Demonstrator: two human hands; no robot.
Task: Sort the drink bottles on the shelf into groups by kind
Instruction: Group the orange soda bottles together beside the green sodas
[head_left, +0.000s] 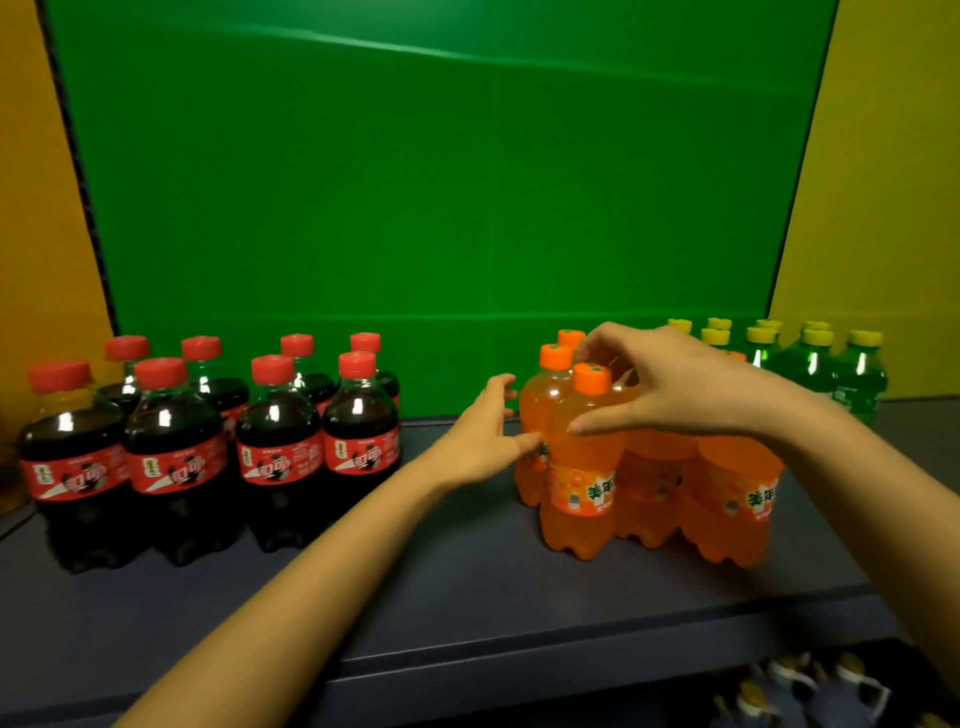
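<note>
Behind both hands: green back panel (441, 182), closing the rear of the bay from end to end. Beyond the right forearm: yellow side panel (883, 208); a matching one outboard of the left forearm.

Under both forearms: dark blue-grey shelf (467, 597), front lip crossing beneath the forearms. Bare shelf surface between the left hand and the group to its left, and again on the near side of both hands down to the lip.

Well left of the left hand: cola bottles (176, 447), eight, upright in two rows, dark liquid, red caps, red labels.

Directly under and between the hands: orange bottles (727, 493), upright, packed touching one another, orange caps, orange labels; full count hidden by the right hand.

Behind and beyond the right hand, against the side panel: green bottles (852, 379), upright, yellow caps, bodies partly hidden.

Left hand (483, 436): fingers nearly straight, tips touching the left flank of the orange cluster.

Right hand (685, 384): arched over the orange caps, fingers spread and bent, thumb against the front-left bottle's shoulder; unclear whether gripping or merely resting.

Hands apart, one at each side of the cluster.

Below the lip, under the right forearm: blurred items on a lower level (800, 686), not identifiable.
</note>
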